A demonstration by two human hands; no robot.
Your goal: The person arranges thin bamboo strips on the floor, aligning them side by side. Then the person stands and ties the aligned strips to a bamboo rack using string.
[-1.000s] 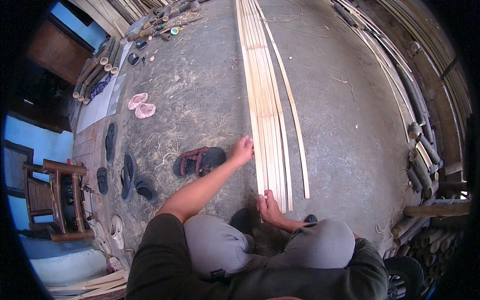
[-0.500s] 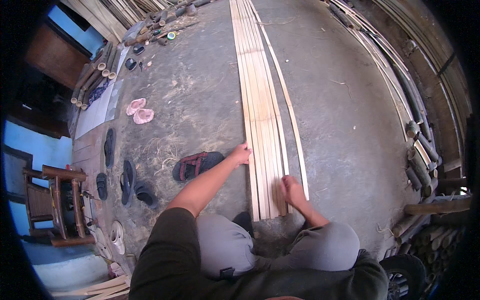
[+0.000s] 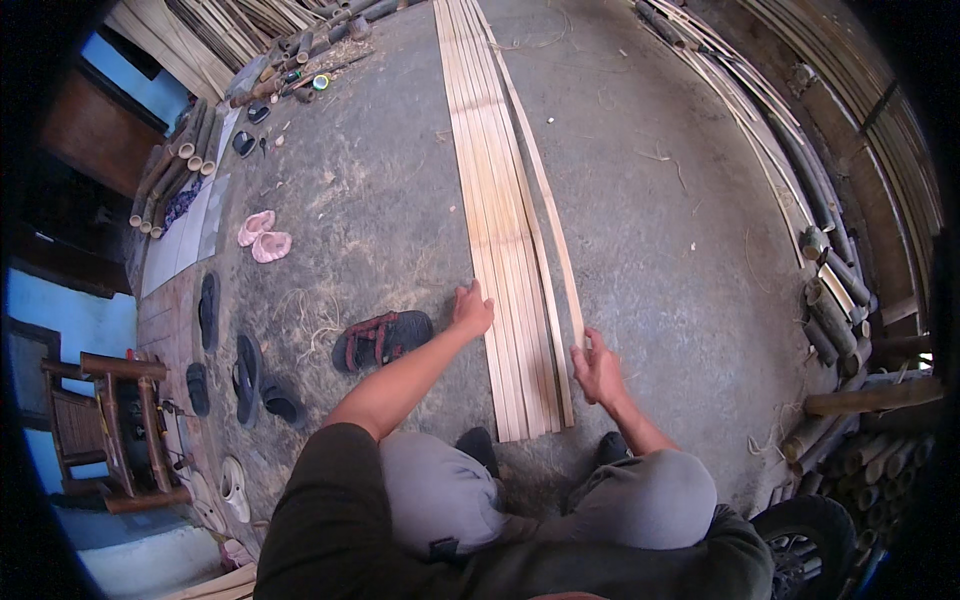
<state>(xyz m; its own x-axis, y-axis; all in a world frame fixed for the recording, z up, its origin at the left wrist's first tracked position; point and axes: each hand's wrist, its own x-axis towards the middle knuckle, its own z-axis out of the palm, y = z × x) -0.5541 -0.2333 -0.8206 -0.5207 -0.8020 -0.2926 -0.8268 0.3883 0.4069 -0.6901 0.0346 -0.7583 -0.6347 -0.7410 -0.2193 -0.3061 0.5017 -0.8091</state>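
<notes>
Long, pale bamboo strips (image 3: pixel 488 180) lie side by side on the concrete floor, running away from my feet. Along their left edge is my left hand (image 3: pixel 473 308), its fingers bent and closed against the outermost strip; the fingertips are partly hidden. To the right of the row, a loose bamboo strip (image 3: pixel 545 190) curves apart from the others. My right hand (image 3: pixel 599 370) pinches this one near its close end, thumb and fingers pressed together around it. The strips in the row touch each other, and their near ends are roughly level between my feet.
Left of my left arm lies a black and red sandal (image 3: pixel 383 340). Further left are pink shoes (image 3: pixel 265 238), dark slippers (image 3: pixel 248 375) and a bamboo chair (image 3: pixel 115 430). Bamboo poles (image 3: pixel 830 315) line the right side, with a wheel (image 3: pixel 803 550) at lower right.
My right hand has moved right from the row onto the loose strip and taken hold of it; that strip's near end has shifted toward the row. My left hand stays at the left edge.
</notes>
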